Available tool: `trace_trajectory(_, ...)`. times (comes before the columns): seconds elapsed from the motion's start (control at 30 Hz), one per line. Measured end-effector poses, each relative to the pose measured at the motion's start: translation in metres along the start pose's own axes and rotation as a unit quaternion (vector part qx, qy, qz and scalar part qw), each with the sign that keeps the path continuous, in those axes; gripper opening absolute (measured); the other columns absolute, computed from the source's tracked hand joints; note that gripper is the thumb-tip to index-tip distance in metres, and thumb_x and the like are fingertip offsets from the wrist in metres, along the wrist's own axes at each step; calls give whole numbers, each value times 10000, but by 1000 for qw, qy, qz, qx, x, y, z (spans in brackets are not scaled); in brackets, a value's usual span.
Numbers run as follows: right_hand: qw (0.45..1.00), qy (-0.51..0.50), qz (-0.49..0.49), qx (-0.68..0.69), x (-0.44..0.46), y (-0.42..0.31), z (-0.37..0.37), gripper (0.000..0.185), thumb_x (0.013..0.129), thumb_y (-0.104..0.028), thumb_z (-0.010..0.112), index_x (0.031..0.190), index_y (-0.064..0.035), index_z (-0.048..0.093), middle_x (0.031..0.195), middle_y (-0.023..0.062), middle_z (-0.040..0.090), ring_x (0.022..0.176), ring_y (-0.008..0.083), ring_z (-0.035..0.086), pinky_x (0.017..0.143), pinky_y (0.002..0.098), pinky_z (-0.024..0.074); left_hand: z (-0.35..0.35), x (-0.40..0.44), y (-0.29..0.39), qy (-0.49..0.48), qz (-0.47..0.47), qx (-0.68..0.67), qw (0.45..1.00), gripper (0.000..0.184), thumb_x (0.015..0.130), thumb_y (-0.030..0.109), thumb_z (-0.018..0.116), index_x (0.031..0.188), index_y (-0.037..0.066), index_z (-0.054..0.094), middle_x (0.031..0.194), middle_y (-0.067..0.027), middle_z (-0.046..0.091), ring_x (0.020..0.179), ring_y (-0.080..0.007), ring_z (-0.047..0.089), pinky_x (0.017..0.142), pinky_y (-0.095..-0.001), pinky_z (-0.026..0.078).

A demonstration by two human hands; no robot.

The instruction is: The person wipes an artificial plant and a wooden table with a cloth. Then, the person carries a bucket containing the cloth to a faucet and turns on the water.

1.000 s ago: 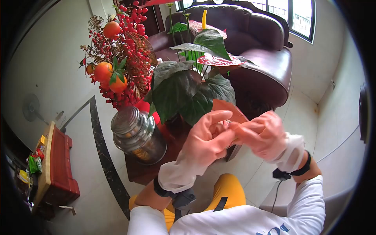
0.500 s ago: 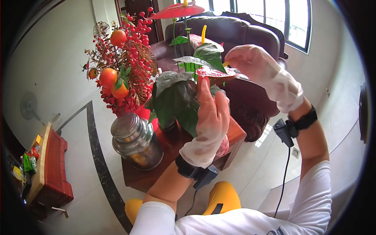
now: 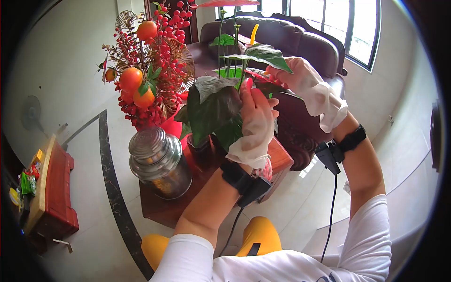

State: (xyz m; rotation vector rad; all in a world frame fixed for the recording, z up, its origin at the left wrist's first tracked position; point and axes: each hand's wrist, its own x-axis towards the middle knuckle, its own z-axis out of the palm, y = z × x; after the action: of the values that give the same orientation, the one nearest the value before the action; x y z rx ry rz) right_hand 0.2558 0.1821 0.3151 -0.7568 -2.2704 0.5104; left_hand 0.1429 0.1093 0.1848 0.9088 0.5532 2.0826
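Note:
Thin whitish gloves cover both hands. My left hand (image 3: 257, 112) is beside the large dark green leaves (image 3: 213, 110) of a potted plant, its fingers apart, one fingertip raised just under a red flower (image 3: 263, 83). My right hand (image 3: 293, 75) is at the far side of this flower, fingers closed at its upper part and partly hidden by a green leaf (image 3: 265, 54). Another bloom's yellow spike (image 3: 254, 35) stands behind that leaf. A flat red flower (image 3: 228, 3) rises at the top edge. The stem between my hands is mostly hidden.
A lidded glass jar (image 3: 162, 164) stands on the red-brown table (image 3: 157, 207), near a red-berry arrangement with orange fruits (image 3: 131, 79). Behind is a dark leather sofa (image 3: 277, 33). A wooden cabinet (image 3: 58, 188) holding packets is at the left. A cable hangs from each wrist device.
My hands were together in front of the plant, then moved apart and up to the red flower. Since then, my right hand has shifted slightly left and the view has moved a little.

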Motion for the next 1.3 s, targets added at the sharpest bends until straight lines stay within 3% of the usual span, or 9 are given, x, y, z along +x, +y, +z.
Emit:
trace_trajectory(0.13, 1000, 6, 1, 25, 3, 6, 4, 221, 933, -77, 624, 1111, -15, 740, 970, 106, 769, 855, 142, 710, 796, 283, 560, -4, 3, 6, -10, -67, -36, 997, 465, 1058, 414, 475, 1451, 186, 376, 1098, -105, 701, 748, -194, 705, 585, -326, 575)
trace_trajectory(0.3, 997, 42, 10, 68, -2, -1, 10, 203, 920, -62, 654, 1093, -15, 748, 978, 88, 771, 871, 117, 711, 803, 260, 568, 23, 3, 31, 77, -39, 193, 977, 395, 1071, 359, 429, 1396, 135, 452, 1095, -120, 682, 714, -185, 684, 608, -312, 554)
trace_trajectory(0.43, 993, 42, -16, 110, -2, 3, 15, 196, 914, -55, 657, 1082, -29, 752, 965, 91, 769, 861, 130, 716, 798, 267, 572, 17, 8, 20, 77, 24, 130, 988, 290, 1058, 298, 505, 1285, 123, 553, 1012, -45, 682, 734, -98, 648, 659, -250, 527)
trace_trajectory(0.57, 998, 42, -28, 45, -12, -4, 14, 183, 893, -46, 650, 1039, -32, 760, 932, 111, 760, 830, 171, 722, 796, 291, 572, 18, 10, 16, 94, 3, 135, 986, 267, 1049, 253, 531, 1275, 116, 565, 1045, -44, 677, 794, -101, 652, 676, -251, 530)
trace_trajectory(0.63, 998, 40, -37, 26, -15, -7, 14, 188, 885, -40, 645, 1033, -34, 761, 928, 118, 757, 822, 183, 722, 793, 298, 572, 15, 10, 11, 85, 44, 123, 988, 263, 1003, 139, 587, 1263, 103, 579, 1085, -50, 669, 875, -123, 658, 696, -259, 533)
trace_trajectory(0.93, 998, 39, -24, 38, -22, -22, 14, 196, 878, -22, 627, 1013, -44, 768, 891, 118, 753, 788, 181, 713, 770, 296, 567, -17, 27, -22, 6, 169, 43, 985, 332, 917, 60, 701, 1236, 86, 615, 1106, -25, 669, 970, -125, 629, 840, -273, 508)
trace_trajectory(1.03, 998, 38, -12, 42, -22, -26, 14, 198, 885, -20, 623, 1011, -51, 772, 877, 101, 757, 779, 161, 708, 760, 285, 566, -15, 27, -20, 0, 141, -30, 990, 384, 892, -27, 656, 1265, 39, 594, 1191, -88, 669, 1002, -165, 673, 824, -280, 543)
trace_trajectory(1.13, 999, 34, -29, 8, -21, -27, 13, 194, 893, -21, 628, 1015, -58, 774, 878, 91, 759, 784, 149, 705, 760, 280, 565, -17, 31, -20, -34, 165, 7, 986, 284, 934, 66, 692, 1210, 78, 626, 1089, -31, 666, 969, -119, 629, 852, -274, 509)
trace_trajectory(1.3, 994, 8, -106, 15, -15, -15, 14, 168, 901, -41, 672, 1037, -58, 768, 889, 107, 753, 801, 156, 703, 773, 290, 563, -11, 22, -2, -27, 123, 34, 991, 220, 946, 33, 660, 1163, 72, 647, 1086, -29, 668, 971, -124, 636, 862, -271, 518)
